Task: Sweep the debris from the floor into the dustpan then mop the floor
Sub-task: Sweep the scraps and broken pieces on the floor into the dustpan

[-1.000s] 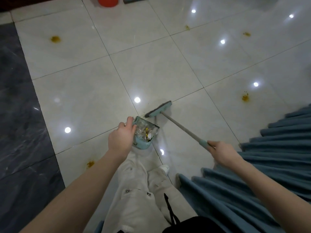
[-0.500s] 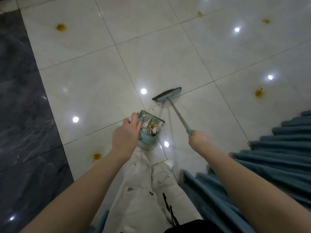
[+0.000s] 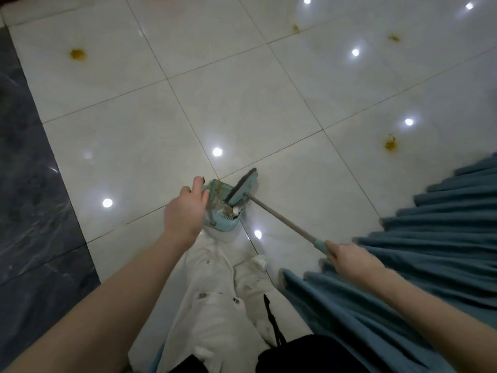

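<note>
Arms stretch forward: left hand point(image 3: 185, 214) at left rim of dustpan point(image 3: 223, 225), grip unclear; right hand point(image 3: 347, 258) clamps broom point(image 3: 279, 217) handle, bristles in dustpan.

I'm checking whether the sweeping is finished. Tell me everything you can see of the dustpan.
The dustpan is small, pale teal and plastic-looking, with comb teeth along its near edge. It is low over the white floor tiles, ahead of the person's trousers; whether it touches the tiles is unclear. Whitish and brownish scraps lie inside. The left hand holds its left side; the broom head leans into its far right corner.
</note>
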`<state>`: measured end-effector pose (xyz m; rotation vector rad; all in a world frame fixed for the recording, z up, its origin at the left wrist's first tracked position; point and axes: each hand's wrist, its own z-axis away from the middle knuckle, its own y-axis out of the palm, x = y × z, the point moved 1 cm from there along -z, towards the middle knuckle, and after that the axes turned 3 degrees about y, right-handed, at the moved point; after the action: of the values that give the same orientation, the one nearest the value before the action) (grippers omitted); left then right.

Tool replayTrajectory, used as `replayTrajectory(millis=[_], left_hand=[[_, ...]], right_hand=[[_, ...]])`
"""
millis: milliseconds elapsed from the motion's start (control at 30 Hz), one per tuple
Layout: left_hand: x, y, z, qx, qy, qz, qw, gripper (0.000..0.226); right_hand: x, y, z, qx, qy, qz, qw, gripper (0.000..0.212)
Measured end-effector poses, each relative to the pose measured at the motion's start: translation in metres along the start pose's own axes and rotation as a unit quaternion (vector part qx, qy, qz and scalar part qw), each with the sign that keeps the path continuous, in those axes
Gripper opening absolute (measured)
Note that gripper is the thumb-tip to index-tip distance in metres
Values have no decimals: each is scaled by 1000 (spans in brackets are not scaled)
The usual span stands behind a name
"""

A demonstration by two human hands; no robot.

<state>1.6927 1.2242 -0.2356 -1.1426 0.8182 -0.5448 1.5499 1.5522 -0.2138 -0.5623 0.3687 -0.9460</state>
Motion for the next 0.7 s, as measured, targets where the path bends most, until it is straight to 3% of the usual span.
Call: replayTrajectory(millis=[267, 533, 700], left_hand=[[-2, 8, 20, 6, 32, 1, 999, 29], [-4, 8, 34, 21, 52, 6, 998, 23], [-7, 14, 42, 29, 58, 0, 998, 25]], right_hand=[[-8, -30, 0, -83, 26, -124, 988, 32], [25, -22, -19, -72, 101, -229, 966, 34], [24, 16, -11, -25, 125, -187, 974, 30]])
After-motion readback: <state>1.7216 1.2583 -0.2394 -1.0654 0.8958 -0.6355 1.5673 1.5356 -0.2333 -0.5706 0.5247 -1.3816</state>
